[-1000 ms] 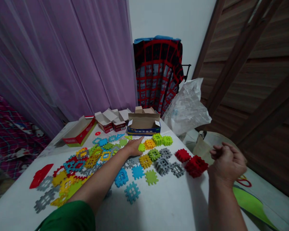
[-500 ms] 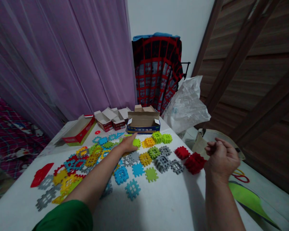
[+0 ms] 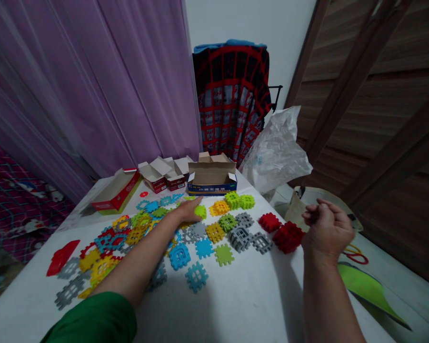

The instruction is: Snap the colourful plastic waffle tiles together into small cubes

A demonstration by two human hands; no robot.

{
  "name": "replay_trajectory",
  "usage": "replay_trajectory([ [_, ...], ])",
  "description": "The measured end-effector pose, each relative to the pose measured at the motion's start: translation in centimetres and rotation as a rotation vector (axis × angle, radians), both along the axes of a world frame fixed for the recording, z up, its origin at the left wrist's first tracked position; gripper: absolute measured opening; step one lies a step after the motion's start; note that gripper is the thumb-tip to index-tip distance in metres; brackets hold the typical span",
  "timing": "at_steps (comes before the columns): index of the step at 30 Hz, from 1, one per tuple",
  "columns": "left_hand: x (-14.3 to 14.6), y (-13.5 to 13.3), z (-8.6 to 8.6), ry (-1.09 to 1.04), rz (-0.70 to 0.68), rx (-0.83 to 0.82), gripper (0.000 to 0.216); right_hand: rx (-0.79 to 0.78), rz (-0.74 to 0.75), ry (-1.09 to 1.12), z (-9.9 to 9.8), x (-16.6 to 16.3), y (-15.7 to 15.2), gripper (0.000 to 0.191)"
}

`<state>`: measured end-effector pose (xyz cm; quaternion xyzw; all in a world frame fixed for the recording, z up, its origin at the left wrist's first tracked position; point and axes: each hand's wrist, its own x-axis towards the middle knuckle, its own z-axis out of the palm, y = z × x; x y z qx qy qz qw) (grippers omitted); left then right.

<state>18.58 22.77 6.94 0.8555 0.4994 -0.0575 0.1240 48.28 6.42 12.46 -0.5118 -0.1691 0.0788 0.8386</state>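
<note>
My left hand (image 3: 189,211) reaches over the heap of interlocking plastic tiles, its fingers closed at a lime green tile (image 3: 200,212). My right hand (image 3: 327,227) is raised at the right edge of the table, fingers curled in, with nothing visible in it. Just left of it stand stacked red tiles (image 3: 288,237). Between the hands lie a yellow tile (image 3: 215,232), grey tiles (image 3: 240,238) and a flat green tile (image 3: 224,255). Blue tiles (image 3: 179,256) lie close to my left forearm.
An open blue battery box (image 3: 212,189) stands at the back, with small dark red boxes (image 3: 174,183) beside it. A larger red and green box (image 3: 118,195) is at the left. A clear plastic bag (image 3: 278,152) hangs at the back right. Scissors (image 3: 357,256) lie beyond the right edge.
The view has shifted slightly. My left hand stays at the lime green tile, and my right hand remains raised and curled. No tile has visibly moved.
</note>
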Motion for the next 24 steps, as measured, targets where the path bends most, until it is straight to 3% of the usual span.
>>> replay_trajectory([
  [10,0.5,-0.3,0.4,0.039,-0.034,0.045,0.097,-0.018,0.012,-0.003,-0.1,0.0,0.0,0.023],
  [19,1.9,0.5,-0.1,0.019,0.224,0.141,0.089,-0.021,0.007,-0.014,-0.4,0.2,0.1,0.023],
  [24,2.0,0.5,-0.5,0.022,0.234,0.142,0.088,-0.026,0.01,-0.021,-0.6,0.2,0.2,0.024],
])
